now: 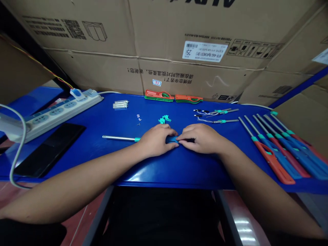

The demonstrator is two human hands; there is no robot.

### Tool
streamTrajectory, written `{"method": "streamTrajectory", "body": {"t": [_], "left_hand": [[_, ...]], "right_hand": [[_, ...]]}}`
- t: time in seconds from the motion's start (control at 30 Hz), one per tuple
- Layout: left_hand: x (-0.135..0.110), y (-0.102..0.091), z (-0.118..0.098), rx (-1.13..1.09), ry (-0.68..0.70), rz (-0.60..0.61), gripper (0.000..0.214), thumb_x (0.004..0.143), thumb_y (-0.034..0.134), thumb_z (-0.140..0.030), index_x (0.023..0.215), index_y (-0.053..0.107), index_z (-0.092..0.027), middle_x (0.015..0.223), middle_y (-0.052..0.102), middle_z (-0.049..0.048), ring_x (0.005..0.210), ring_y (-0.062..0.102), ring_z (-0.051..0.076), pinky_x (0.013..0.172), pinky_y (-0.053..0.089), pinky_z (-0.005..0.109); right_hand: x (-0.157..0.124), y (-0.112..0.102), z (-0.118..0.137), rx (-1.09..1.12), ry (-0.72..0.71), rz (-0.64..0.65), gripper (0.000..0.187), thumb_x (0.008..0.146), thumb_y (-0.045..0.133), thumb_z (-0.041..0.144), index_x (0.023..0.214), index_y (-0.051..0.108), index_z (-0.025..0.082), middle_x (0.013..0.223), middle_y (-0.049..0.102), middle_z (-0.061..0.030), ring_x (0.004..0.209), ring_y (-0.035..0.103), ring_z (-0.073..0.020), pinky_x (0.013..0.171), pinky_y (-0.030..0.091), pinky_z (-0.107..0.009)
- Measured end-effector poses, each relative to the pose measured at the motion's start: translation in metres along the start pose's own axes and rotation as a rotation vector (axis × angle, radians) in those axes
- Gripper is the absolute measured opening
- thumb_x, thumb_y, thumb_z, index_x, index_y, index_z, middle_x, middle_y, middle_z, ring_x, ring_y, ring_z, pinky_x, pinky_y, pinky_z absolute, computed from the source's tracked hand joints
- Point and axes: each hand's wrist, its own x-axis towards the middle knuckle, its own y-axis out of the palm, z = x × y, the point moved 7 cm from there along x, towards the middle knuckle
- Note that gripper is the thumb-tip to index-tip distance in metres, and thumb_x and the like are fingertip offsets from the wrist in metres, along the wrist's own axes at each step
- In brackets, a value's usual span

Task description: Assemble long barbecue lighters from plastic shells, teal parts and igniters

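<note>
A long-necked gas lighter (172,139) with a blue handle lies across the blue table, its metal tube pointing left. My left hand (157,140) is closed around the handle near the teal collar. At the handle's right end, the fingers of my right hand (201,138) pinch it; much of the handle is hidden under both hands. Just beyond my left hand are small teal plastic pieces (164,119). Tiny screws and clear bits (138,119) lie to their left. Farther back are clear fuel tanks (120,104).
Several lighters (280,147) with red, orange and blue handles lie at right. Metal tubes with wires (217,114) are nearer the middle. Orange and green handle shells (159,95) rest against a large cardboard box (164,51). At left are a power strip (61,111) and a black phone (50,150).
</note>
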Motion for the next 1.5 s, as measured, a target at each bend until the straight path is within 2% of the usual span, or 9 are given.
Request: {"method": "streamTrajectory", "body": {"t": [0.1,0.23,0.37,0.5,0.63,0.77,0.87,1.1,1.5], "left_hand": [[0.0,-0.001,0.001,-0.034,0.009,-0.002,0.032,0.086,0.072,-0.04,0.112,0.071,-0.02,0.106,0.068,0.0071,0.103,0.063,0.024,0.092,0.05,0.037],[0.001,0.0,0.006,-0.099,-0.02,0.004,0.032,0.085,0.073,-0.039,0.113,0.07,-0.023,0.108,0.068,0.0058,0.103,0.063,0.023,0.091,0.049,0.036],[-0.001,-0.001,0.007,-0.139,-0.006,-0.028,0.034,0.082,0.076,-0.037,0.113,0.065,-0.024,0.104,0.068,0.0033,0.101,0.062,0.022,0.088,0.049,0.035],[-0.001,-0.002,0.008,-0.16,-0.009,-0.041,0.028,0.082,0.076,-0.035,0.105,0.066,-0.024,0.103,0.068,0.0025,0.099,0.062,0.021,0.085,0.048,0.033],[-0.001,-0.003,0.009,-0.163,-0.011,-0.027,0.029,0.081,0.078,-0.036,0.105,0.067,-0.023,0.102,0.068,0.0029,0.098,0.063,0.021,0.085,0.048,0.033],[0.0,-0.004,0.011,-0.199,-0.01,-0.033,0.037,0.079,0.08,-0.037,0.109,0.065,-0.022,0.102,0.07,0.0023,0.094,0.065,0.019,0.083,0.049,0.032],[-0.001,-0.006,0.01,-0.201,-0.004,-0.036,0.036,0.078,0.082,-0.036,0.107,0.068,-0.021,0.1,0.072,0.0029,0.092,0.067,0.019,0.082,0.05,0.031],[0.0,-0.008,0.01,-0.122,0.053,-0.05,0.034,0.081,0.079,-0.042,0.107,0.077,-0.02,0.106,0.077,0.0057,0.098,0.069,0.022,0.091,0.051,0.034],[0.001,-0.006,0.014,-0.16,0.057,-0.074,0.034,0.078,0.081,-0.041,0.106,0.078,-0.021,0.104,0.077,0.0061,0.097,0.071,0.023,0.09,0.052,0.035]], "right_hand": [[-0.016,-0.019,-0.021,0.011,0.227,-0.044,0.015,0.088,0.064,0.032,0.096,0.068,0.02,0.076,0.067,-0.0008,0.064,0.059,-0.0144,0.06,0.04,-0.027],[-0.064,-0.027,-0.054,-0.092,0.528,0.055,0.035,0.078,0.072,0.052,0.094,0.062,0.022,0.079,0.068,-0.0019,0.062,0.061,-0.017,0.054,0.042,-0.028],[-0.092,-0.023,-0.063,-0.145,0.637,0.044,0.032,0.078,0.071,0.052,0.092,0.066,0.023,0.085,0.072,-0.0049,0.072,0.066,-0.0211,0.061,0.048,-0.032],[-0.083,-0.026,-0.062,-0.109,0.704,0.119,0.014,0.083,0.064,0.035,0.077,0.064,0.023,0.076,0.071,-0.0025,0.067,0.064,-0.0192,0.061,0.047,-0.032],[-0.053,-0.072,-0.053,0.009,0.587,-0.147,0.013,0.079,0.07,0.034,0.084,0.065,0.022,0.083,0.073,-0.0026,0.075,0.068,-0.021,0.07,0.052,-0.035],[-0.028,-0.098,-0.042,0.485,0.326,-0.414,0.028,0.078,0.078,0.044,0.093,0.066,0.023,0.1,0.075,-0.0042,0.091,0.071,-0.0212,0.082,0.058,-0.037],[-0.019,-0.09,-0.032,0.707,0.205,-0.553,0.032,0.082,0.076,0.046,0.101,0.063,0.024,0.102,0.075,-0.0037,0.093,0.073,-0.0203,0.084,0.06,-0.039],[-0.008,-0.048,-0.013,0.858,0.093,-0.654,0.031,0.09,0.068,0.047,0.11,0.06,0.025,0.099,0.07,-0.0024,0.089,0.074,-0.0183,0.081,0.062,-0.035],[0.005,-0.027,-0.004,0.964,0.007,-0.578,0.025,0.095,0.063,0.042,0.112,0.057,0.025,0.101,0.068,-0.0022,0.093,0.074,-0.0174,0.083,0.061,-0.034]]}}
